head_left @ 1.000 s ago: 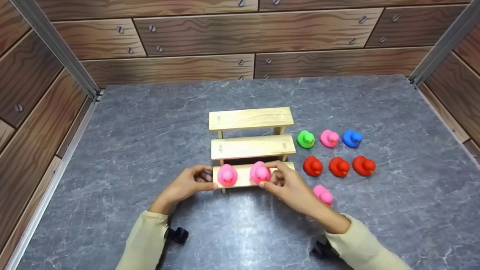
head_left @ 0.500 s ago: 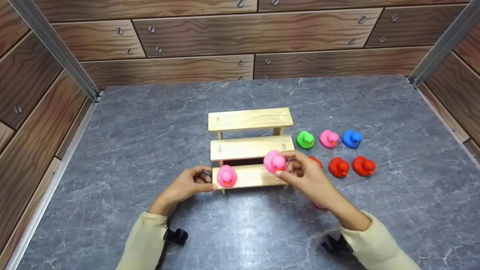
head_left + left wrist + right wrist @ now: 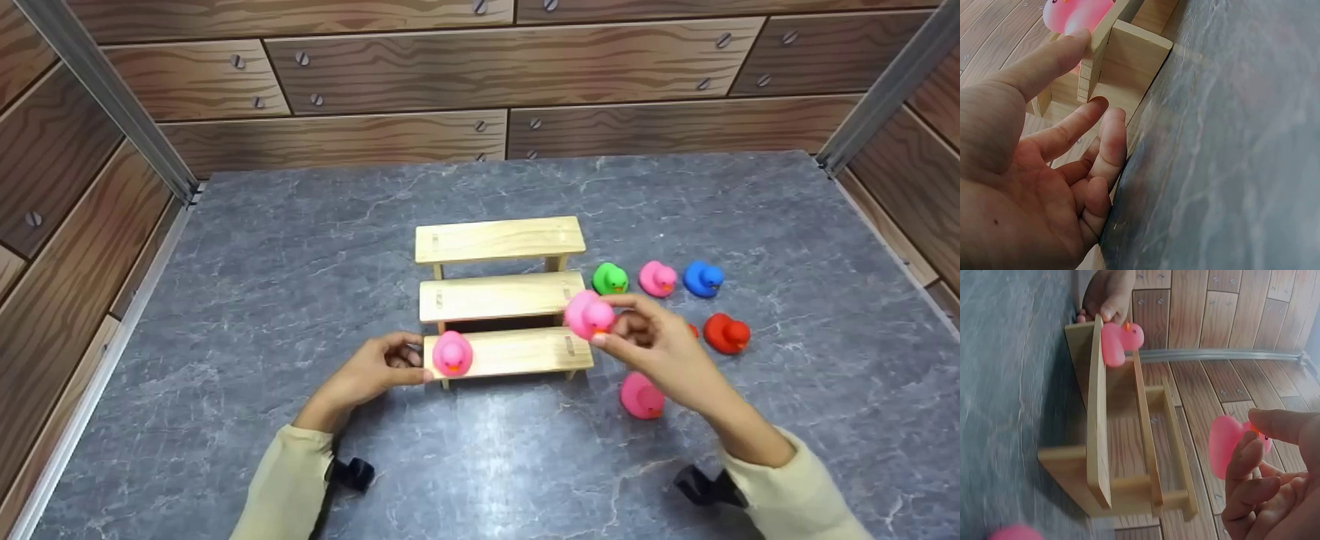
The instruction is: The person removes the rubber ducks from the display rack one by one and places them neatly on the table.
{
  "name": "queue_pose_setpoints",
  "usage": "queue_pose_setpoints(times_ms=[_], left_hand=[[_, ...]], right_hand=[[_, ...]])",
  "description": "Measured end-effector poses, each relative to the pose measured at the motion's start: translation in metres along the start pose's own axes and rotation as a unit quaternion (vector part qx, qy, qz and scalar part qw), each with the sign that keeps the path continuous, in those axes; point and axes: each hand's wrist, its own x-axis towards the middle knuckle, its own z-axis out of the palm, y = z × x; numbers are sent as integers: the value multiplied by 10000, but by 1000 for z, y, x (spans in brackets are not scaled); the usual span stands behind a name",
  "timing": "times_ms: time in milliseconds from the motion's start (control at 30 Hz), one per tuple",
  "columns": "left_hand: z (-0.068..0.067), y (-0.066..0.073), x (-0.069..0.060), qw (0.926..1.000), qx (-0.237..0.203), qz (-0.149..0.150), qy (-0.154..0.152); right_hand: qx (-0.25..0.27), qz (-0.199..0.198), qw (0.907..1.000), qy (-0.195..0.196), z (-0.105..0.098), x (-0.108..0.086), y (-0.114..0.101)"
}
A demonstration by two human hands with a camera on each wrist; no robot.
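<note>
A pink rubber duck [image 3: 587,315] is pinched between the thumb and fingers of my right hand [image 3: 660,349], held in the air at the right end of the three-step wooden stand [image 3: 525,352]. My left hand [image 3: 371,371] grips the left end of the stand's lowest step; in the left wrist view its thumb [image 3: 1067,53] lies on the board's edge and a finger reaches below. Near that thumb, another pink duck [image 3: 452,354] sits on the lowest step. A further pink duck [image 3: 642,396] lies on the table below my right hand.
Right of the stand, a green duck [image 3: 610,279], a pink duck [image 3: 658,279] and a blue duck [image 3: 703,279] stand in a row. Below them is a red duck [image 3: 727,334]; my right hand mostly hides another. Wood-patterned walls [image 3: 480,75] enclose the grey table [image 3: 300,247].
My right hand has lifted the pink duck off the lowest step and carried it to the right and up. The left hand and the other duck on the step have stayed in place.
</note>
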Motion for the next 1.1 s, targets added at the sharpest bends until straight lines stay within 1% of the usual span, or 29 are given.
queue_pose_setpoints(times_ms=[267, 467, 567, 767, 967, 1100], left_hand=[[-1, 0, -2, 10000, -3, -35, 11], [-1, -1, -2, 10000, -49, 0, -50], [-1, 0, -1, 10000, -37, -23, -61], [-1, 2, 0, 10000, 7, -47, -26], [-1, 1, 0, 9999, 0, -109, -7], [-1, 1, -1, 10000, -18, -81, -29]], right_hand=[[-375, -77, 9991, 163, -19, -9, 5], [-607, -159, 9980, 62, -31, -18, 14], [-723, -215, 9971, 78, -38, -23, 19], [-749, -263, 9967, 182, -50, -34, 32], [-874, -165, 9957, 248, -62, -44, 45], [-1014, -39, 9946, 238, -69, -51, 56]])
